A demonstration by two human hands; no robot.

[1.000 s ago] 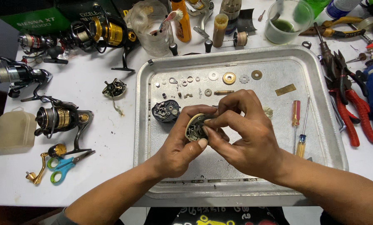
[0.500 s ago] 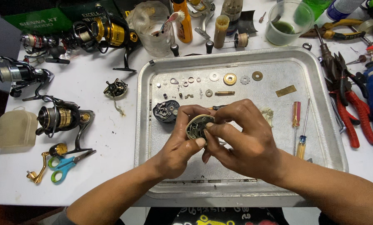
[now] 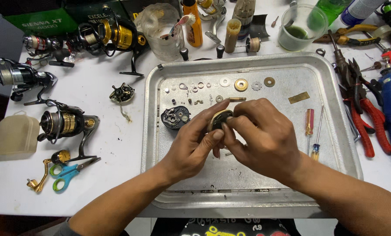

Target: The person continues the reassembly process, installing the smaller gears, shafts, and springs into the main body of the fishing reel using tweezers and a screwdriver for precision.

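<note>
I note both hands, left hand (image 3: pixel 191 146) and right hand (image 3: pixel 263 135), clamped together on one round reel part (image 3: pixel 219 119) over one metal tray (image 3: pixel 335 144); three spinning reels (image 3: pixel 66 122) stand far left.

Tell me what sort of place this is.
Most likely a fishing-reel repair bench. Several spinning reels lie on a white table, small washers and gears sit sorted in a metal tray, and pliers and screwdrivers are close by.

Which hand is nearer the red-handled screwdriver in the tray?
Right. The right hand lies just left of the screwdriver, not touching it; the left hand is farther left, beyond the right hand.
</note>
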